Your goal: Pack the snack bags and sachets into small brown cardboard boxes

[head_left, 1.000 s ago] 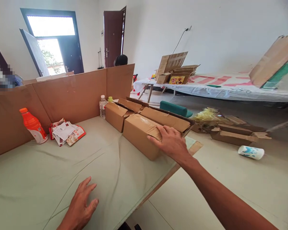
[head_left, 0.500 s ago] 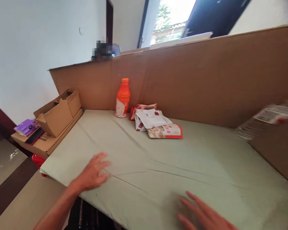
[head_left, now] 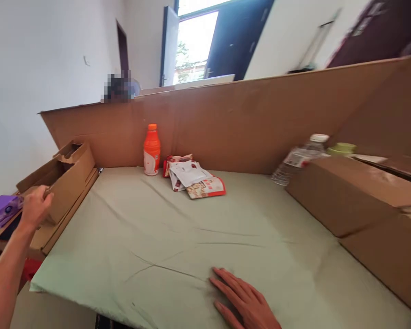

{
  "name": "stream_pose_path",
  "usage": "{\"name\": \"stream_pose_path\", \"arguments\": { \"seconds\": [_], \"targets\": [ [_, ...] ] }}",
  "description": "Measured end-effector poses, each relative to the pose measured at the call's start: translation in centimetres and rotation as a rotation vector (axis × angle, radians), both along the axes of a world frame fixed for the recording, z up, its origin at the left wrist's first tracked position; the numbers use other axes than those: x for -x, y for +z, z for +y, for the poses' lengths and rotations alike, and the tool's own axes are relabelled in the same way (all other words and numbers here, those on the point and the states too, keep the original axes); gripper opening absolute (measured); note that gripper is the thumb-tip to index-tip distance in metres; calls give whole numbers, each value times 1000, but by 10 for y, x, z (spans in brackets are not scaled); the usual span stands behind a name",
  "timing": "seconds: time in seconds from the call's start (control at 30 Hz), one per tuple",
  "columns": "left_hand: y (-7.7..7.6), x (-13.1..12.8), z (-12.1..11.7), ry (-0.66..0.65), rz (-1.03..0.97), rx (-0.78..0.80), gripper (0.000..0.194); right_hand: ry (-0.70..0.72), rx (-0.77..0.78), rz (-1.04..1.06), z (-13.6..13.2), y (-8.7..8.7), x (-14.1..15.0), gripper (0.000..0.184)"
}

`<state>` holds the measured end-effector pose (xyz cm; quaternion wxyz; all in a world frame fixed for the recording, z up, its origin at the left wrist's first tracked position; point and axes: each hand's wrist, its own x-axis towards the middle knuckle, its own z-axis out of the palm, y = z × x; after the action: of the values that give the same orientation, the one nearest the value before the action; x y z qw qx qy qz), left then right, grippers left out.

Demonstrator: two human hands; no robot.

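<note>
My left hand (head_left: 34, 208) reaches out to the left and touches the near corner of a small open cardboard box (head_left: 60, 176) that sits on a flat carton beside the table; its fingers curl at the box's edge. My right hand (head_left: 245, 304) lies flat with fingers spread on the pale green cloth (head_left: 178, 237) near the front edge. Two brown cardboard boxes (head_left: 359, 201) stand at the right side of the table.
An orange drink bottle (head_left: 152, 149) and snack packets with a paper (head_left: 192, 178) lie against the tall cardboard screen (head_left: 246, 123). A clear water bottle (head_left: 299, 157) leans behind the right boxes. A purple packet (head_left: 2, 209) lies at far left. An open door shows behind.
The view has swung left from the boxes. My right hand left the box and came down onto the cloth. My left hand moved off the cloth to the small open box at the left.
</note>
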<state>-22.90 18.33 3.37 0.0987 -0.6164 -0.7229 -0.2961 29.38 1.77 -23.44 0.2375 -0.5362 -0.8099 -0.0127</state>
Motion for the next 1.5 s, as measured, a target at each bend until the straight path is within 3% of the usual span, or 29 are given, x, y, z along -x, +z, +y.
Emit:
{"name": "stream_pose_path", "arguments": {
  "seconds": [0.13, 0.2, 0.3, 0.4, 0.47, 0.57, 0.7, 0.83, 0.93, 1.13, 1.23, 1.33, 1.43, 1.5],
  "targets": [
    [-33, -47, -43, -265, 32, -78, 28, -37, 64, 94, 3, 16, 10, 38],
    [-50, -85, -65, -550, 11, -144, 19, -54, 78, 163, 3, 20, 10, 37],
    [-69, -147, -88, -878, -2, -105, 13, -141, 67, 342, -3, 22, 7, 42],
    [-76, -194, -97, -1057, -34, -39, 15, -247, 101, 531, -13, 26, 3, 50],
    [-79, -212, -98, -1113, -68, -61, 15, -278, 157, 610, -20, 30, 0, 54],
    [-89, -215, -101, -1065, -170, -100, 23, -277, 218, 664, -24, 34, -4, 56],
    [-123, -192, -102, -830, -500, -96, 56, -253, 237, 700, -16, 34, -8, 55],
    [-149, -169, -88, -573, -818, 139, 54, -199, 314, 724, -2, 33, -11, 56],
    [-152, -169, -62, -465, -875, 286, 60, -189, 374, 720, 7, 34, -11, 57],
    [-156, -201, 33, -545, -883, 318, 45, -166, 241, 633, 39, 49, -37, 42],
    [-176, -225, 83, -594, -899, 329, 38, -218, 172, 551, 83, 64, -62, 37],
    [-203, -246, 110, -600, -897, 304, 32, -224, 109, 355, 153, 80, -72, 37],
    [-224, -253, 115, -603, -865, 273, 28, -267, 117, 93, 233, 96, -50, 48],
    [-229, -251, 112, -619, -838, 271, 28, -355, 158, -90, 280, 104, -22, 64]
  ]
}}
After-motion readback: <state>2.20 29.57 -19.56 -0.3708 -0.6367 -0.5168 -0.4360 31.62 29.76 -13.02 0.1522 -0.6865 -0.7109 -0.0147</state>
